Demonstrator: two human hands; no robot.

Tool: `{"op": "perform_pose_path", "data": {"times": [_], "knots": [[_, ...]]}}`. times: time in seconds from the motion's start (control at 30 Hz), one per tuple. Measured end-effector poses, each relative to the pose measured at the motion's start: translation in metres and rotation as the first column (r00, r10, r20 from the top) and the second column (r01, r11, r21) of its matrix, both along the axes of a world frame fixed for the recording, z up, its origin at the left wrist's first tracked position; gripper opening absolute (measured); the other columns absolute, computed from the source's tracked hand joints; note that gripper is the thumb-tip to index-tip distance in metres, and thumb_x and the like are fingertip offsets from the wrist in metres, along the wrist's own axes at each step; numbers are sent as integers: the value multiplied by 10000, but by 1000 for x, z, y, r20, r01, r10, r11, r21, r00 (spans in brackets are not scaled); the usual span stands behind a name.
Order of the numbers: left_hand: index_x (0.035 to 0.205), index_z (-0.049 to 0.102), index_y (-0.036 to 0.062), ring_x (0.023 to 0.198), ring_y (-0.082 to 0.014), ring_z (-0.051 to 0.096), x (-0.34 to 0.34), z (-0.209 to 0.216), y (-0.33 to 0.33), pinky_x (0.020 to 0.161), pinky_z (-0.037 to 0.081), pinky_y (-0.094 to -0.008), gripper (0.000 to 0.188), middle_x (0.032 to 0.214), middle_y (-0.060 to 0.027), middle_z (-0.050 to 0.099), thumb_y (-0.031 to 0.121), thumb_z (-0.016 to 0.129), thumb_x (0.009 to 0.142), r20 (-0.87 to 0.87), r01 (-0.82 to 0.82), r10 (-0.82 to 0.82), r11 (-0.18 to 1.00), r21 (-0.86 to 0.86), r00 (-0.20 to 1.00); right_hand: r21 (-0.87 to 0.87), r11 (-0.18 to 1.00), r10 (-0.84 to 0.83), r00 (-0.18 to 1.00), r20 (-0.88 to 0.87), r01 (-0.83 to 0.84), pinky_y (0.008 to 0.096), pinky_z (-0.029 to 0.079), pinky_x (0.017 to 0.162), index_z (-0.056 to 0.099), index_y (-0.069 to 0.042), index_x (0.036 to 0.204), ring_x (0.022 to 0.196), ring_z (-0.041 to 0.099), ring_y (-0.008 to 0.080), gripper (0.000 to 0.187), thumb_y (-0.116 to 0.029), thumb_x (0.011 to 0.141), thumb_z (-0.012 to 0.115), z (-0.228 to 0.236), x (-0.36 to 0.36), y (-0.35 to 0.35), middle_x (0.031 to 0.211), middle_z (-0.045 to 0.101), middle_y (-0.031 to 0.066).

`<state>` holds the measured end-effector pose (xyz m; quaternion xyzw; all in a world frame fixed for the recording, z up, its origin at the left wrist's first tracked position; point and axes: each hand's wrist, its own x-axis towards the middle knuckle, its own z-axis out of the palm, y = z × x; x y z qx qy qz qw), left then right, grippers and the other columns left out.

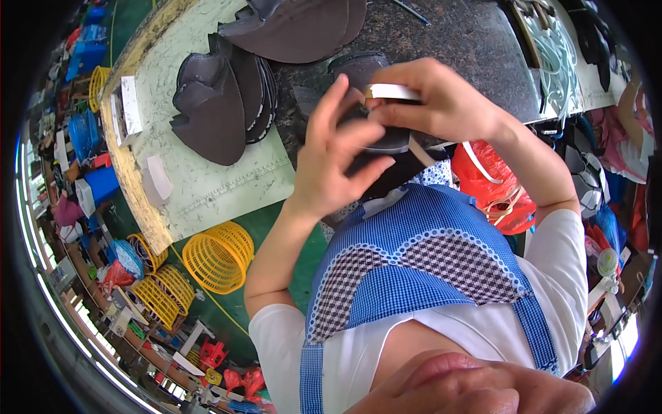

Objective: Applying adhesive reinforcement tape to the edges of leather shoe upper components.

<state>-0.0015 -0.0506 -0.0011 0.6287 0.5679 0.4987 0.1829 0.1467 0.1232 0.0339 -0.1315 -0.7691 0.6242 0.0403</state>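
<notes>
Spread fingers and thumb shape the grip of the left hand (325,162), blurred over the near part of the surface (155,72); just right of it, the grip of the right hand (441,100) pinches a small white piece (394,92) with a tan end between thumb and fingers. From the left, a white block (131,103) rests on the surface's left side, with a flat pale piece (157,179) nearer. A yellow basket (241,248) sits on the green floor (267,224) at the near left. Farther right, dark curved pieces (214,110) lie stacked on the pale part of the surface, and larger pieces (303,31) lie at the far side. Another dark piece (358,65) shows behind the hands; they hide much of it, so whether the left fingertips touch it I cannot tell. At the near right is a red bag (483,172), and at the far right a bundle of pale cords (558,58).
</notes>
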Motion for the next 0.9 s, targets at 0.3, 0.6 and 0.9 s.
{"op": "perform_pose_path", "data": {"times": [0.3, 0.6, 0.9], "knots": [[1195, 625, 45, 993, -311, 699, -11, -22, 6, 846, 543, -364, 474, 1065, -133, 696, -102, 635, 745, 167, -24, 88, 935, -354, 982, 496, 854, -45, 972, -231, 157, 383, 537, 875, 602, -40, 1334, 1055, 653, 330, 744, -258, 691, 906, -30, 17, -4, 1191, 669, 102], [996, 756, 71, 883, -210, 682, -25, -36, 2, 728, 585, -302, 344, 1001, -29, 685, -54, 663, 690, -524, -162, 196, 981, 110, 829, 736, 569, -44, 907, -418, 367, 292, 617, 681, 773, -79, 1055, 937, 667, 197, 480, -21, 583, 707, -61, 25, -44, 1138, 743, 20], [1162, 718, 24, 1153, -227, 628, -36, -16, -20, 915, 537, -365, 371, 1249, -44, 677, 88, 684, 798, -794, -37, -34, 997, -71, 607, 800, 570, -70, 981, -182, 189, 333, 604, 725, 757, -97, 1115, 958, 647, 241, 490, -89, 626, 795, -55, 39, -50, 1167, 733, 12]]}}
